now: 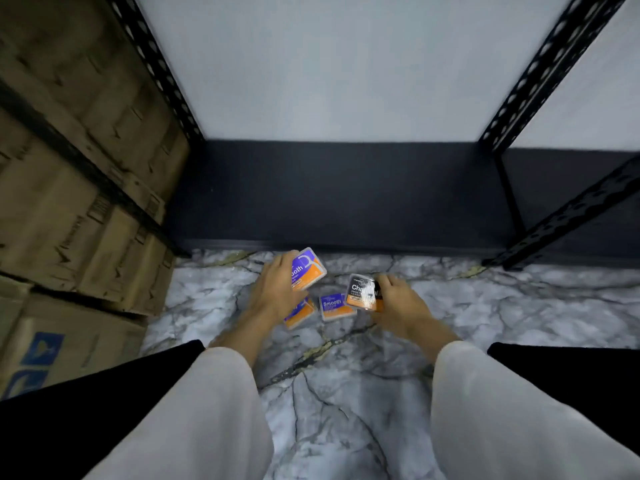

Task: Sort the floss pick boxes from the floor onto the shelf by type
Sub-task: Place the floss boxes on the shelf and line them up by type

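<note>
Looks like the pickup step: left hand (277, 289) grips a purple Smooth box (308, 270) tilted long-axis up-right, right hand (394, 299) grips a black Charcoal box (362, 292) roughly upright, two more Smooth boxes (334, 306) lie on the marble floor (346, 393), so next probably lift each to its own spot on the dark shelf (346, 195).

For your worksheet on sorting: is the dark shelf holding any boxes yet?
No, none in view: the shelf looks bare; the boxes are in the hands or on the floor.
</note>
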Tool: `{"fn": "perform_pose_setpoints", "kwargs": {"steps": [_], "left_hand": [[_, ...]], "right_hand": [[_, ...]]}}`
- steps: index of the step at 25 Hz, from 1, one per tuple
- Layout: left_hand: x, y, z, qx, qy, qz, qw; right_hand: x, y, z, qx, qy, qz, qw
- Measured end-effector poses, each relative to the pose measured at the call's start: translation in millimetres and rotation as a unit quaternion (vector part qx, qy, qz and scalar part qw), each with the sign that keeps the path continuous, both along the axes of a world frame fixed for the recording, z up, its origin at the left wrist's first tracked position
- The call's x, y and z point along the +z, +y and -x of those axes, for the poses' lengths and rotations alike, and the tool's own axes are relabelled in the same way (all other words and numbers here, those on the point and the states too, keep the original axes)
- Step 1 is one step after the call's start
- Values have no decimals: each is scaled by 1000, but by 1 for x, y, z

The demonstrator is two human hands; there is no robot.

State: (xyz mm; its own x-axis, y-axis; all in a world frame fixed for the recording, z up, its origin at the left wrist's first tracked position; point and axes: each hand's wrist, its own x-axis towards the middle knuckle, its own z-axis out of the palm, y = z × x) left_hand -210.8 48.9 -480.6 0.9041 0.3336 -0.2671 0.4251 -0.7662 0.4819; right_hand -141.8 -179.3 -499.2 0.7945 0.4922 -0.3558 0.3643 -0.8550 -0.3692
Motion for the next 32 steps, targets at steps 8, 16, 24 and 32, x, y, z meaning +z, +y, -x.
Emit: {"fn": "perform_pose_setpoints", "kwargs": {"steps": [8,16,24,32], "left_hand": [[195,-1,2,-48,-162,-87,982],[353,21,26,-67,-305,-159,937],[462,83,31,-32,-372,-207,904],[509,169,-8,23,-339,-222,914]], "right_hand": [[186,-6,-10,27,-168,-66,983],[348,9,-2,54,-292,-144,944],[464,57,-11,89,-379,-228,892],[501,104,-52,91,-397,-238,882]]}}
